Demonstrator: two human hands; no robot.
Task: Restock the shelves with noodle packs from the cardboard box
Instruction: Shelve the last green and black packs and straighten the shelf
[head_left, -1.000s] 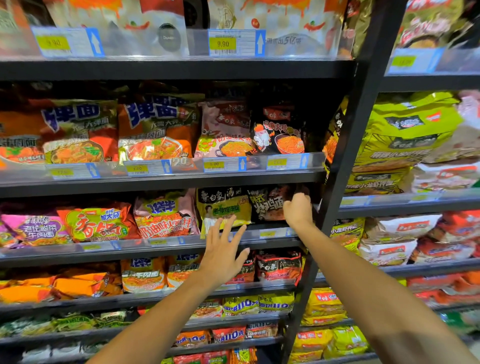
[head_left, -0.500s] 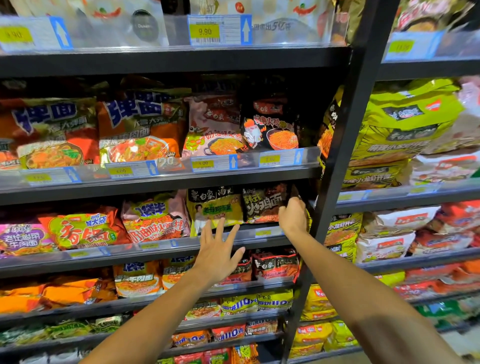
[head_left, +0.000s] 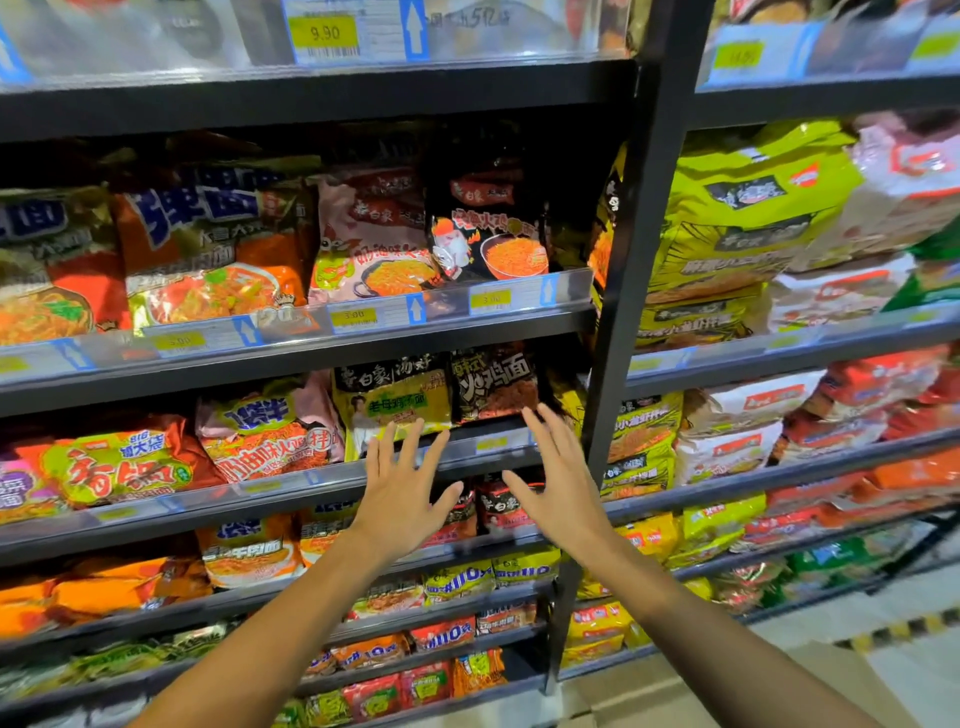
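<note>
Both hands are raised in front of the shelving with fingers straight and spread, holding nothing: the left hand (head_left: 402, 499) hangs before the clear plastic price rail (head_left: 488, 442) of the third shelf down, and the right hand (head_left: 558, 488) is just beside it, nearer the black steel upright post (head_left: 621, 332). Directly ahead and slightly above the right fingertips stands the dark brown foil noodle pack with white characters (head_left: 493, 387), upright on its lower edge, face forward, long axis vertical; whether the fingertips touch it or only overlap it in the view I cannot tell. Just left of it, above the left hand, stands a yellow-and-black foil noodle pack (head_left: 392, 400), also upright. The right hand is the nearer to the dark pack and the left to the yellow one, so any straightening of that row would probably be a short forward reach for either. The black metal shelf (head_left: 291, 371) above holds a black noodle pack with a red bowl picture (head_left: 488, 231) and a pink one beside it; the lower shelves are filled with orange, red and yellow packs. The bay to the right carries large lime-green multipacks (head_left: 737, 208). At the bottom edge a tan flat surface (head_left: 675, 691) shows, possibly the cardboard box, but too little is visible to be sure or to see any contents.
</note>
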